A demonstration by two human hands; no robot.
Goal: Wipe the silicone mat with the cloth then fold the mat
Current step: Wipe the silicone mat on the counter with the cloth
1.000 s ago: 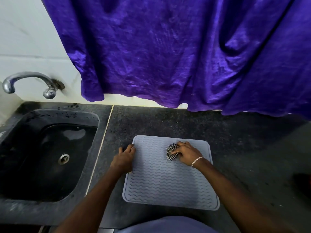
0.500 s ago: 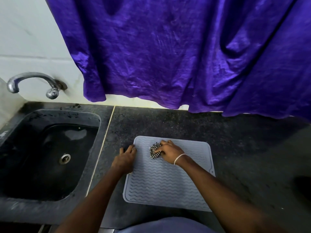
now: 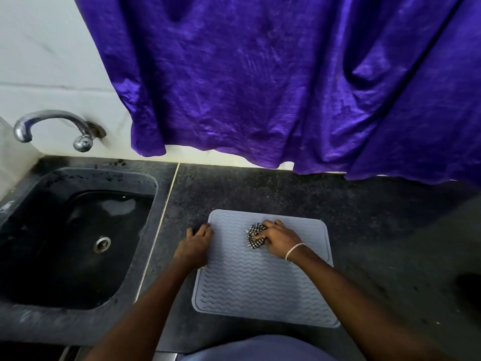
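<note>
With the grey silicone mat [image 3: 260, 290] flat on the counter [image 3: 260, 188] beside the sink [image 3: 78, 173], our left grip [image 3: 195, 244] lies open, pinning its left edge, and our right grip [image 3: 279, 239] — clenched round the bunched checkered cloth [image 3: 255, 235] — should press firmly, sweeping overlapping strokes along the wavy ridges.

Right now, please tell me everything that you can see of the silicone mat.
The silicone mat is pale grey-blue and roughly square, with rounded corners, a raised rim and rows of wavy ridges. It lies flat and unfolded on the dark countertop, to the right of the sink. The left hand rests on its left edge. The right hand presses a bunched checked cloth onto its upper middle part.
</note>
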